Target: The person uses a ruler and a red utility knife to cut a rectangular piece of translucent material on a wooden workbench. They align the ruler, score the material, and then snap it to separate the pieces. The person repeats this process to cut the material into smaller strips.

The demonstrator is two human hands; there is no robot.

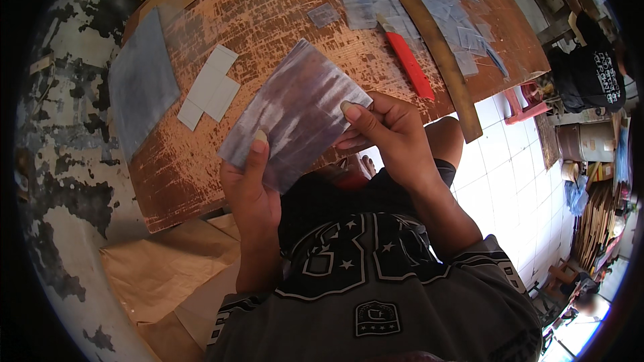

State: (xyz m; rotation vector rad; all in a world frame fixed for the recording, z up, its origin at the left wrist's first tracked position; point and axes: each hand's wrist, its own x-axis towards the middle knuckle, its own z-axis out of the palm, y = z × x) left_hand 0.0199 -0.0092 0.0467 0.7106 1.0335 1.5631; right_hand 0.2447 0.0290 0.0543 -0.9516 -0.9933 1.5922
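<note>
A stack or sheet of clear, shiny plastic is held up over the near edge of the table, tilted and catching the light. My left hand grips its lower left edge, thumb on top and fingers beneath. At its right corner my right hand pinches it the same way. White paper pieces lie on the table left of the plastic. To the right rests a red utility knife with its blade pointing away, beside a long brown wooden ruler.
Many cut clear plastic pieces are heaped at the far right of the worn brown table. A larger greyish plastic sheet hangs over the left edge. Brown paper lies below left. A person in black is at the right.
</note>
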